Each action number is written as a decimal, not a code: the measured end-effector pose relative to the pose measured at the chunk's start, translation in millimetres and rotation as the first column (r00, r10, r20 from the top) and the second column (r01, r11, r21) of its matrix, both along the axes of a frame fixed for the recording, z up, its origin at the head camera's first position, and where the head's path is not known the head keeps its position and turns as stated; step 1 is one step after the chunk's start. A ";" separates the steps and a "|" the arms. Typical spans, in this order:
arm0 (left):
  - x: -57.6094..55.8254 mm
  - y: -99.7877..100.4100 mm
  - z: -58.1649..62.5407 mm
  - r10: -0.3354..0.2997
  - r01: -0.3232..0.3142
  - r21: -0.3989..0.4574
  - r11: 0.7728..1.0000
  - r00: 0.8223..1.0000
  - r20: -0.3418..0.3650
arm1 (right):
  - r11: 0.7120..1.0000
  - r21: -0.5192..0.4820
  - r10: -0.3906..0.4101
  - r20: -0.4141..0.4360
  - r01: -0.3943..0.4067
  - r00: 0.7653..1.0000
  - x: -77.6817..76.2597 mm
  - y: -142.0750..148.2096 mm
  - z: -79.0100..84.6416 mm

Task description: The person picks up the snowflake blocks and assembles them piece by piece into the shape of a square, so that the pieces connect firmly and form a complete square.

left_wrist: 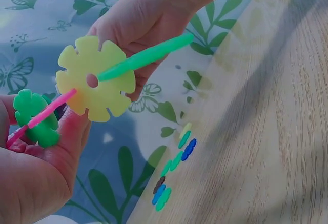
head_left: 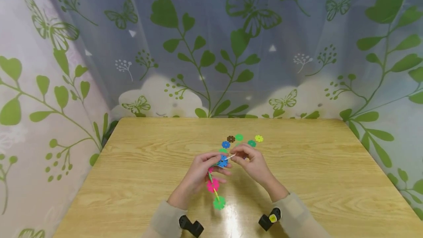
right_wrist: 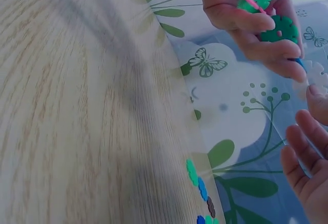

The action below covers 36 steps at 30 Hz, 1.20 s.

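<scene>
My left hand (head_left: 199,170) holds a chain of slotted, flower-shaped plastic discs. At its upper end a blue disc (head_left: 222,162) sits by the thumb. Below the palm hang a pink disc (head_left: 213,185) and a green disc (head_left: 219,203), with a yellow disc edge-on between them. My right hand (head_left: 252,162) pinches a white disc (head_left: 230,156), seen edge-on against the blue one; whether their slots are joined cannot be told. The left wrist view shows the yellow disc (left_wrist: 77,80) face-on, crossed by pink and green discs. In the right wrist view the white disc (right_wrist: 313,78) looks translucent.
Several loose discs lie on the wooden table (head_left: 132,179) beyond the hands, among them a brown disc (head_left: 231,139), a blue disc (head_left: 226,144) and a yellow disc (head_left: 259,139). A leaf-patterned curtain (head_left: 211,47) hangs behind the table's far edge.
</scene>
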State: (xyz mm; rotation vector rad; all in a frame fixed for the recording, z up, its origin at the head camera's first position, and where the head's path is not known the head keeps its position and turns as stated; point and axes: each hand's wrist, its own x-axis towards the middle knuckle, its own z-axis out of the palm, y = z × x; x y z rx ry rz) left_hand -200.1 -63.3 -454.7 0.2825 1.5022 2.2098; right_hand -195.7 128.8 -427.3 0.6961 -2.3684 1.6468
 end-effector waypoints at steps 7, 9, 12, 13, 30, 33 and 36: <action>0.3 -1.3 1.3 0.013 -0.013 0.002 1.000 1.000 -0.009 | 0.997 0.022 -0.078 0.067 0.077 0.995 -6.0 16.8 -1.0; 0.0 -1.8 2.6 0.026 -0.026 0.003 1.000 1.000 -0.011 | 0.994 0.023 -0.107 0.062 0.105 0.992 -10.6 24.5 -3.5; -0.7 -3.1 3.8 0.044 -0.044 0.005 0.999 0.999 -0.013 | 0.986 0.017 -0.165 0.080 0.164 0.983 -18.4 35.2 -7.9; -0.9 -3.6 4.1 0.051 -0.051 0.007 0.999 0.999 -0.015 | 0.984 0.013 -0.179 0.087 0.178 0.980 -20.7 38.5 -9.5; -2.2 -9.7 4.7 0.110 -0.108 0.027 0.994 0.992 -0.064 | 0.944 0.112 -0.321 0.100 0.310 0.942 -66.1 77.5 -65.3; -2.5 -9.7 5.6 0.117 -0.116 0.026 0.993 0.991 -0.064 | 0.930 0.156 -0.352 0.109 0.333 0.930 -72.2 81.9 -67.9; -3.2 -9.6 6.6 0.121 -0.120 0.025 0.992 0.991 -0.061 | 0.915 0.210 -0.370 0.104 0.344 0.923 -79.8 86.2 -68.9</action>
